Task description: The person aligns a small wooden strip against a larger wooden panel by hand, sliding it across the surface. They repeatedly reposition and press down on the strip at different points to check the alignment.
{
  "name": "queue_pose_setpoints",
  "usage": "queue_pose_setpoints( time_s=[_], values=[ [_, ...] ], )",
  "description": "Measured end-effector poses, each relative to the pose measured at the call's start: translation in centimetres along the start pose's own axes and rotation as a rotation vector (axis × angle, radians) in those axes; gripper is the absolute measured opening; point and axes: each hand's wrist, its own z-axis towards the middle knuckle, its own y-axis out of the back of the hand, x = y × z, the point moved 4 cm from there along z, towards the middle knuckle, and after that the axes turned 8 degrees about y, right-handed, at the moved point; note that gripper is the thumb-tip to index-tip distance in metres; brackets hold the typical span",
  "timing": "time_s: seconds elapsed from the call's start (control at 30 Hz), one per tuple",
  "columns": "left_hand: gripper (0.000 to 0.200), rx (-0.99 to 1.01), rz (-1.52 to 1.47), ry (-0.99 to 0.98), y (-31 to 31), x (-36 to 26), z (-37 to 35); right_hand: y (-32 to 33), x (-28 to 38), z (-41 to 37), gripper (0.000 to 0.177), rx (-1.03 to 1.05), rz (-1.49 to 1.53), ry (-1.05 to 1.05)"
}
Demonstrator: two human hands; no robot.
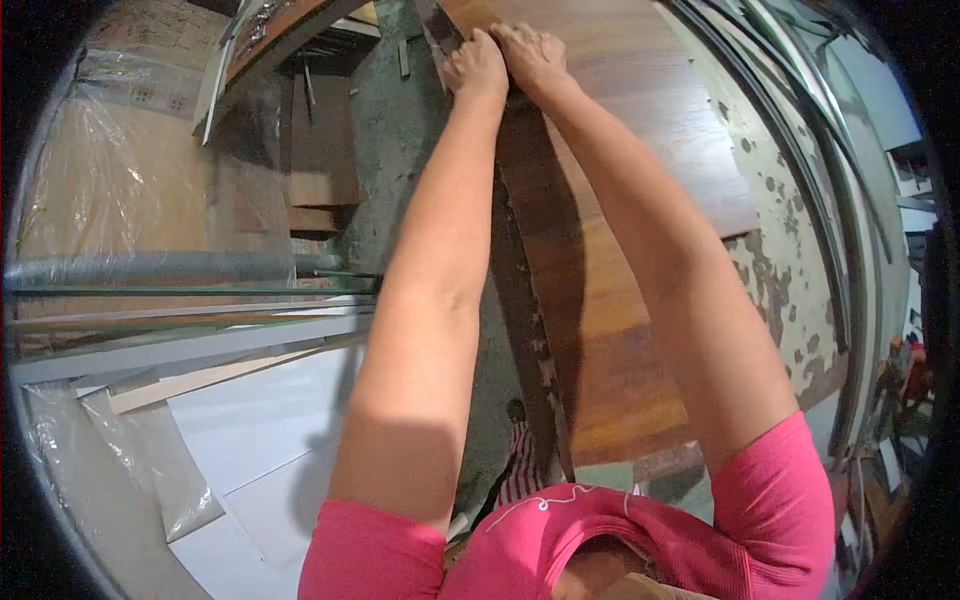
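A glossy brown wooden board point(640, 90) stretches from the top of the view down past my right forearm. My left hand point(476, 66) is closed at the far end of the board's left edge, its fingers curled over the wood. Right beside it, almost touching, my right hand point(530, 55) has its fingers bent and pressed on the same board. Both arms reach straight forward. The fingertips are partly hidden, and the board's underside does not show.
A worn, flaking panel point(780, 240) lies right of the board, beside long dark strips point(790, 130). At left are plastic-wrapped sheets point(120, 180), a grey pipe point(170, 268), thin strips point(210, 375) and white panels point(280, 430). Grey floor point(400, 150) shows between.
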Motion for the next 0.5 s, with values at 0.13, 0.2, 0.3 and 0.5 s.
queue_pose_setpoints(
  time_s=[0.13, 0.2, 0.3, 0.5],
  values=[
    [0.028, 0.104, 0.011, -0.016, 2.1, -0.9, -7.3, 5.1, 1.8, -6.0, 0.030, 0.189, -0.015, -0.097],
    [0.028, 0.113, -0.048, -0.002, 2.8, -0.9, -12.0, 8.2, 3.1, -10.0, 0.026, 0.114, -0.024, -0.083],
    [0.030, 0.114, -0.044, -0.057, 4.5, -0.7, -19.5, 13.0, 5.4, -16.3, 0.028, 0.195, -0.030, -0.137],
    [0.039, 0.189, -0.070, -0.176, 8.2, 0.3, -33.5, 21.3, 10.3, -28.1, 0.033, 0.173, -0.031, -0.182]
  ],
)
